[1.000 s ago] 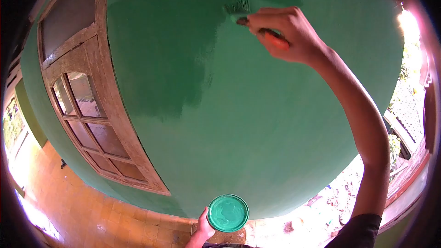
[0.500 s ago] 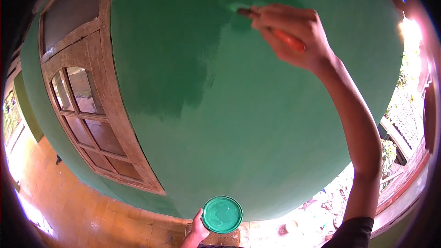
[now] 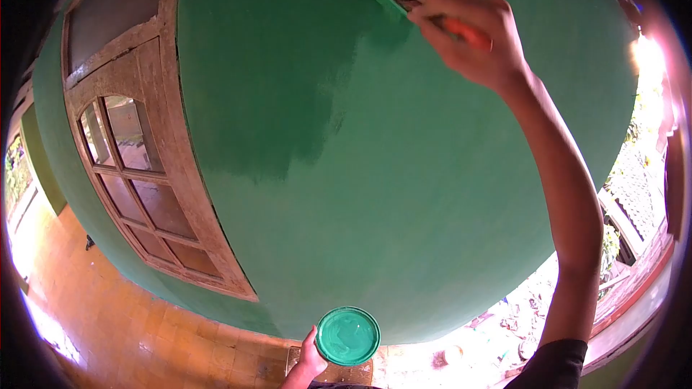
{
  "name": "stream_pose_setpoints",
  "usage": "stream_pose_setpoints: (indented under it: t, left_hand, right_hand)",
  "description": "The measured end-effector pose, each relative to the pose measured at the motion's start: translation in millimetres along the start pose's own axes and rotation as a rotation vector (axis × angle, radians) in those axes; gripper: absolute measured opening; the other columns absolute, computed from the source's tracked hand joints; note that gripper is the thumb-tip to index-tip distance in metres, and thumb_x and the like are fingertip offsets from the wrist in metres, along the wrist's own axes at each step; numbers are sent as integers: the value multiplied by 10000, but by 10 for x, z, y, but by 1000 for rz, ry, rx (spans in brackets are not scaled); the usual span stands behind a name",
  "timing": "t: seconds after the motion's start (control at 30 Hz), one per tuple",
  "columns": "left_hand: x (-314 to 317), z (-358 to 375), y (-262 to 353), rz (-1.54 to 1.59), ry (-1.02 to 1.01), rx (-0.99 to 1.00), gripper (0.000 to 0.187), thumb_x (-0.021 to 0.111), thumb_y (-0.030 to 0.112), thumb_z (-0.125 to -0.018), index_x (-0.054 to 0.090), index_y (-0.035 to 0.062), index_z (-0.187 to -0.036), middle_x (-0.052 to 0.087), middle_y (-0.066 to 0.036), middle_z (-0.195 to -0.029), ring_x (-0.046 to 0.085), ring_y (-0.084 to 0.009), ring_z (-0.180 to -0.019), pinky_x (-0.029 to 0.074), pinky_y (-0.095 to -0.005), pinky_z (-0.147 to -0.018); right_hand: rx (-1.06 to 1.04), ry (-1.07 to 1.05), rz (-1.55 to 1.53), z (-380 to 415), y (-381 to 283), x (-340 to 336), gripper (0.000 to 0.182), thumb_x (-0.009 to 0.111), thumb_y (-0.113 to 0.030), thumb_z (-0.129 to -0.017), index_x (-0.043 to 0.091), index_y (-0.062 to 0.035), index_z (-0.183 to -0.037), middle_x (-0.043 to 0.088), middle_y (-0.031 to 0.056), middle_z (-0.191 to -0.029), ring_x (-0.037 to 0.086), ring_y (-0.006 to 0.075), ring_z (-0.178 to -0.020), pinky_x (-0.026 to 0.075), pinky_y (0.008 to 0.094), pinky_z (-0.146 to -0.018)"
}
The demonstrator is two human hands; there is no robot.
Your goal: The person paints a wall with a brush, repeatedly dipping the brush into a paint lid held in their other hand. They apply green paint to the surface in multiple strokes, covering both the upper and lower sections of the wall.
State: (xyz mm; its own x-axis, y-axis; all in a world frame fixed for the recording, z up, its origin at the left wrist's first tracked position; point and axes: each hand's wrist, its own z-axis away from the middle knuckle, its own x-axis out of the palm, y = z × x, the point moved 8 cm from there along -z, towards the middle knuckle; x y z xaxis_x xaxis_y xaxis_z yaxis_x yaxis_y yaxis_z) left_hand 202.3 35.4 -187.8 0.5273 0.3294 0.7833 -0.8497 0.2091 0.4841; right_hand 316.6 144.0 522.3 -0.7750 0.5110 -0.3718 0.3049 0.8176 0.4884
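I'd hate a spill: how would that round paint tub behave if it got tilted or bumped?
The paint tub looks open and wet green inside, so a tilt would likely slop paint out. The left hand seems to hold only its edge, so a bump might tip it. Paint on the rim probably makes it slippery.

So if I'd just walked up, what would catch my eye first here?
The big green wall fills most of the view, with a darker, wet-looking patch of fresh paint at upper left. Up top, the right hand presses an orange-handled paintbrush to the wall, and at the bottom the left hand holds a round container of green paint. A worn wooden window frame stands at the left.
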Motion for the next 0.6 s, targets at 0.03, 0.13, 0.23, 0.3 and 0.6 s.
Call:
stream_pose_setpoints:
  t: [0.03,0.13,0.23,0.3,0.6]
  left_hand:
    - [7,21,7,15,4,-8,577,425,536,-1030,533,96,-1389,583,-115,-1391,542,-293,-1290,420,-497,-1100]
    - [-11,-10,2,29,3,-10,577,415,533,-1034,527,96,-1395,574,-118,-1402,536,-295,-1298,415,-498,-1105]
    - [5,2,20,26,-17,-5,575,415,533,-1035,528,97,-1392,572,-118,-1403,532,-294,-1301,417,-501,-1104]
    - [-12,-12,39,30,1,3,568,418,528,-1036,532,97,-1387,575,-120,-1399,536,-294,-1298,417,-499,-1105]
    - [-58,-40,38,77,14,25,574,398,499,-1046,516,73,-1412,582,-131,-1398,544,-309,-1296,429,-514,-1102]
  right_hand:
    - [-289,135,94,91,-233,-14,132,736,-66,-792,611,-56,-752,624,35,-685,578,179,-592,486,291,-589]
    - [-355,-152,74,412,-450,478,125,702,-44,-775,580,-42,-748,592,62,-672,541,214,-569,461,322,-560]
    - [158,-582,-368,291,-482,566,79,662,-26,-770,583,-36,-762,579,70,-667,546,219,-592,450,334,-565]
    - [198,-531,-491,193,-355,541,63,641,-14,-757,584,-35,-771,594,65,-681,583,210,-626,457,338,-565]
    - [-374,-208,131,288,-597,614,95,651,-29,-731,558,-33,-753,554,70,-643,562,207,-603,453,347,-554]
